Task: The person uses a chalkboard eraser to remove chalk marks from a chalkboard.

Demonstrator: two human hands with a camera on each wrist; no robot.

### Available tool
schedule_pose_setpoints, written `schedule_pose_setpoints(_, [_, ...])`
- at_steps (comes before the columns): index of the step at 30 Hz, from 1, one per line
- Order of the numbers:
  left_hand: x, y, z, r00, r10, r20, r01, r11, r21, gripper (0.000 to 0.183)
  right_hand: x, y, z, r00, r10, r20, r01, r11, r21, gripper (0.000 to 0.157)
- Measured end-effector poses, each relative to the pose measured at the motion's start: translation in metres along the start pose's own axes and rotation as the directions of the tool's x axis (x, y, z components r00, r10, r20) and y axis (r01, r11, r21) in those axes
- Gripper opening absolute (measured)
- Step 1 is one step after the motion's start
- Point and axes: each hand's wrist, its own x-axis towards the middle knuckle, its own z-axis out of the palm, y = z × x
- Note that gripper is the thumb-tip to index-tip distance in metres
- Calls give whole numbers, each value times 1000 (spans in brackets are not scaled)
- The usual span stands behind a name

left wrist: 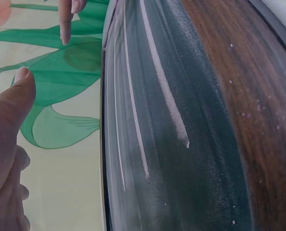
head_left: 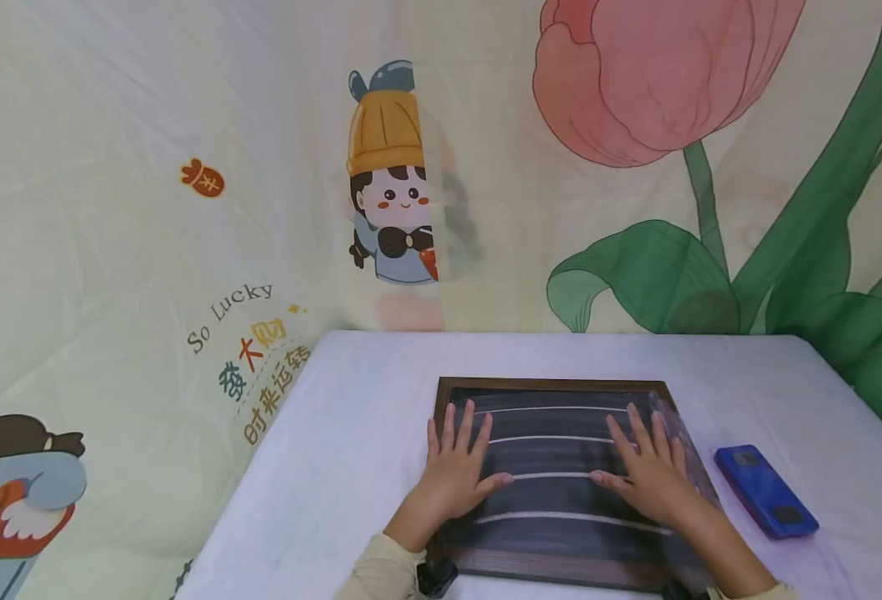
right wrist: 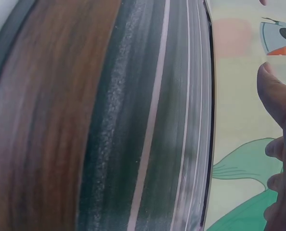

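Observation:
A small chalkboard (head_left: 546,533) with a brown wooden frame lies on the white-covered table, several white chalk lines drawn across it. My left hand (head_left: 452,471) is spread over its left side, fingers straight and pointing away from me. Over the right side my right hand (head_left: 651,471) is spread the same way, thumb toward the other thumb. Neither hand holds anything. The left wrist view has the left thumb (left wrist: 13,106) at its edge beside the board's chalk lines (left wrist: 164,91); the right wrist view has the right thumb (right wrist: 278,94) beyond the board's far edge.
To the right of the board lies a blue rectangular object (head_left: 767,492) with dark patches on its face. The white table (head_left: 321,467) meets a printed cloth backdrop (head_left: 486,275) with a tulip and cartoon figures. Dark wrist bands (head_left: 437,577) sit by the sleeves.

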Motion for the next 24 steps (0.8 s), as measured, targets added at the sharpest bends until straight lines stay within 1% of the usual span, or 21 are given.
schedule_pose_setpoints(3, [-2, -2, 0, 1000, 2, -2, -2, 1000, 1, 85, -3, 1, 0, 1000, -2, -11, 1, 1000, 0, 91])
schedule_pose_setpoints(5, [-4, -5, -1, 1000, -4, -5, 4, 1000, -18, 86, -5, 3, -2, 1000, 1, -22, -1, 1000, 1, 91])
schedule_pose_setpoints(8, [-8, -13, -3, 1000, -17, -6, 16, 998, -55, 87, -9, 9, -9, 1000, 18, -18, -17, 1000, 24, 94])
schedule_pose_setpoints(11, [-14, -25, -2, 1000, -22, 2, 22, 994, -109, 87, -14, 22, -17, 998, 55, -7, -54, 998, 41, 98])
schedule_pose_setpoints(15, [-24, -42, 1, 999, -35, 37, 41, 984, -176, 84, -20, 47, -24, 993, 113, -17, -113, 993, 20, 103])
schedule_pose_setpoints(18, [-29, -52, 5, 996, -59, 69, 71, 980, -188, 84, -21, 73, -29, 989, 149, -19, -149, 989, 10, 103])
schedule_pose_setpoints(21, [-32, -58, 11, 992, -72, 103, 91, 976, -196, 83, -24, 102, -33, 985, 170, 17, -170, 985, 3, 103])
schedule_pose_setpoints(24, [-35, -60, 17, 984, -74, 163, 109, 969, -224, 82, -28, 126, -35, 977, 199, 72, -196, 980, -45, 104])
